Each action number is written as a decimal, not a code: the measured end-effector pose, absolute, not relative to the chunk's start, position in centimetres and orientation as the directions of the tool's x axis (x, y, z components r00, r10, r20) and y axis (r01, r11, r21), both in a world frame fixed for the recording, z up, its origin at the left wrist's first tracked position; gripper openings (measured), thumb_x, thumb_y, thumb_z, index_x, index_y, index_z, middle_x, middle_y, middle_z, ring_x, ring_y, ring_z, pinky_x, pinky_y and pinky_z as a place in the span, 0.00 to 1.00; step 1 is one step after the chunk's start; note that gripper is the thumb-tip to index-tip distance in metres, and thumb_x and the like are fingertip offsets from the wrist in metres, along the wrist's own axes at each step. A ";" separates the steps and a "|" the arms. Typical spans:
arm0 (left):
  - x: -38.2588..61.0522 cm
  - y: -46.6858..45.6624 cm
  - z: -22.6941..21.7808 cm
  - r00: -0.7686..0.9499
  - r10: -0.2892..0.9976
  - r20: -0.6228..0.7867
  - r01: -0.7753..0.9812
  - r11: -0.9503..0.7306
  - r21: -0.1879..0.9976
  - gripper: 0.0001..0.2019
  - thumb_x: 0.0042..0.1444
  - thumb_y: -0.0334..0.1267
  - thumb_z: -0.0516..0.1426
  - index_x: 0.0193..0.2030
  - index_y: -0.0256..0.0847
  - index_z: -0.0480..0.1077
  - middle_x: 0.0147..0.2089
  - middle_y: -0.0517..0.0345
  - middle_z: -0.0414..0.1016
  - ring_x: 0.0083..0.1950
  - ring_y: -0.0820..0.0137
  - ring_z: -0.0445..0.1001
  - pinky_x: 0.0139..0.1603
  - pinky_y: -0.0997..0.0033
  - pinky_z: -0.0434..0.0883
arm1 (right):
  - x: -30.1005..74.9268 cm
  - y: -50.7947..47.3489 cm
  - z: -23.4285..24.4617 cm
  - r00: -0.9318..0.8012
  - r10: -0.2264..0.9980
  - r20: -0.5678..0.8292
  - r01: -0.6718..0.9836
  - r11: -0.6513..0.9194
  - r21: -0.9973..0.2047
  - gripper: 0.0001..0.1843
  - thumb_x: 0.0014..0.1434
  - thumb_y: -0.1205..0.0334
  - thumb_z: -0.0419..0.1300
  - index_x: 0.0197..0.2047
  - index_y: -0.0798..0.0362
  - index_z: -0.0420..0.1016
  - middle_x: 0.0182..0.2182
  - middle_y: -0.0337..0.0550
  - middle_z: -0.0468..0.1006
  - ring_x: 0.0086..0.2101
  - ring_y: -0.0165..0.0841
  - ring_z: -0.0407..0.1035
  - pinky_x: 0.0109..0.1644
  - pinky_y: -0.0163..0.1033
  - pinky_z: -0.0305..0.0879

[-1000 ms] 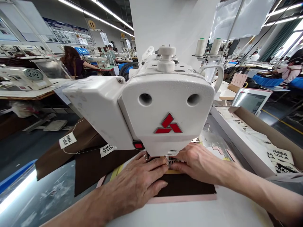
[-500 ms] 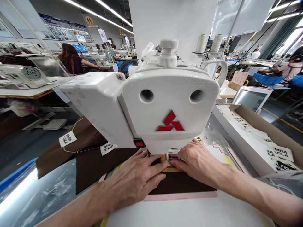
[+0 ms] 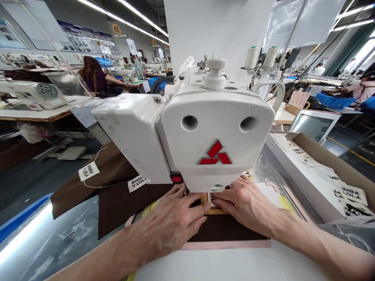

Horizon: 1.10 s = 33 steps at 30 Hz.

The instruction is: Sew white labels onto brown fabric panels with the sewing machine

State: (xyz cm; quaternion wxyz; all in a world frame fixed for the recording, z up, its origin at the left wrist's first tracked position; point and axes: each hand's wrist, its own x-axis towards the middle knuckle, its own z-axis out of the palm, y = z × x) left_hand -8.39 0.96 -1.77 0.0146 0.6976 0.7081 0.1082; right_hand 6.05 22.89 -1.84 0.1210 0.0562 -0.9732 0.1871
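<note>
Across lower centre, a white worktop is carrying brown fabric, the left hand lying outstretched over it, the right hand, grip unclear, partly covering a white label.

Shows bright under ceiling tubes and a right-hand window; glares along the shiny grey surface, lower left; stretches toward edges.

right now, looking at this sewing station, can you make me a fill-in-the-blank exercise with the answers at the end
The emblem on the white sewing machine is ____.
The cloth by the left hand and right hand is dark ____.
Printed labels lie in a box on the person's ____ side.
Pale thread spools standing behind the machine number ____.
Missing words: red; brown; right; two.
</note>
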 end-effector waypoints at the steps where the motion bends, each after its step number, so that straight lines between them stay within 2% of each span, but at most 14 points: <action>1: -8.4 0.9 -1.9 -0.025 0.990 0.137 0.985 0.001 0.172 0.15 0.75 0.38 0.54 0.65 0.52 0.70 0.63 0.58 0.75 0.63 0.55 0.74 0.66 0.48 0.71 | 6.2 22.9 -1.9 -0.957 -0.072 0.280 -0.170 0.924 -0.344 0.11 0.75 0.62 0.59 0.41 0.48 0.82 0.48 0.45 0.80 0.49 0.42 0.73 0.56 0.48 0.62; 5: -8.4 0.7 -2.2 -0.033 0.987 0.157 0.985 0.006 0.171 0.15 0.76 0.38 0.54 0.65 0.53 0.70 0.64 0.60 0.75 0.63 0.57 0.73 0.66 0.49 0.70 | 6.8 23.3 -1.8 -0.909 -0.157 0.386 -0.277 0.919 -0.280 0.11 0.77 0.63 0.56 0.48 0.49 0.81 0.46 0.44 0.80 0.44 0.38 0.71 0.50 0.45 0.60; 8: -8.4 0.7 -2.3 -0.022 0.985 0.169 0.985 -0.007 0.170 0.15 0.77 0.38 0.52 0.66 0.52 0.69 0.63 0.59 0.75 0.60 0.58 0.75 0.64 0.51 0.71 | 7.2 23.9 -1.6 -0.899 -0.250 0.359 -0.352 0.900 -0.257 0.12 0.78 0.62 0.54 0.53 0.48 0.80 0.44 0.42 0.81 0.41 0.36 0.69 0.47 0.44 0.57; 13: -8.6 0.5 -2.5 0.004 0.980 0.197 0.986 -0.037 0.163 0.16 0.78 0.38 0.51 0.67 0.49 0.69 0.65 0.57 0.75 0.63 0.59 0.74 0.65 0.53 0.69 | 7.1 24.6 -1.7 -0.904 -0.342 0.256 -0.407 0.872 -0.271 0.13 0.80 0.54 0.53 0.58 0.47 0.76 0.56 0.38 0.81 0.45 0.37 0.68 0.51 0.46 0.56; 18: -8.7 0.4 -2.7 0.007 0.984 0.180 0.986 -0.037 0.161 0.16 0.78 0.39 0.51 0.68 0.50 0.68 0.66 0.58 0.73 0.65 0.58 0.72 0.68 0.53 0.67 | 7.1 24.9 -1.7 -0.906 -0.373 0.200 -0.417 0.869 -0.267 0.15 0.80 0.50 0.52 0.60 0.47 0.74 0.58 0.39 0.80 0.49 0.37 0.69 0.54 0.46 0.57; 24: -8.8 0.5 -2.6 0.011 0.979 0.205 0.987 -0.043 0.154 0.17 0.78 0.39 0.51 0.70 0.51 0.67 0.67 0.58 0.72 0.65 0.59 0.73 0.67 0.55 0.68 | 7.2 24.8 -1.9 -0.895 -0.376 0.241 -0.431 0.869 -0.242 0.16 0.80 0.49 0.53 0.61 0.46 0.74 0.59 0.37 0.80 0.47 0.37 0.70 0.53 0.47 0.58; 29: -8.7 0.5 -2.5 0.009 0.981 0.192 0.987 -0.039 0.155 0.19 0.76 0.37 0.53 0.71 0.52 0.66 0.68 0.57 0.72 0.65 0.57 0.74 0.67 0.53 0.70 | 7.4 24.7 -1.8 -0.898 -0.373 0.235 -0.422 0.881 -0.215 0.18 0.80 0.48 0.53 0.62 0.47 0.74 0.62 0.39 0.79 0.53 0.40 0.69 0.56 0.50 0.58; 33: -8.8 0.3 -2.0 0.025 0.982 0.188 0.987 -0.054 0.153 0.20 0.76 0.37 0.54 0.72 0.51 0.66 0.70 0.56 0.71 0.65 0.57 0.74 0.68 0.52 0.71 | 7.3 24.6 -1.6 -0.891 -0.380 0.250 -0.431 0.881 -0.195 0.20 0.79 0.46 0.53 0.62 0.47 0.75 0.61 0.41 0.80 0.50 0.39 0.70 0.54 0.49 0.60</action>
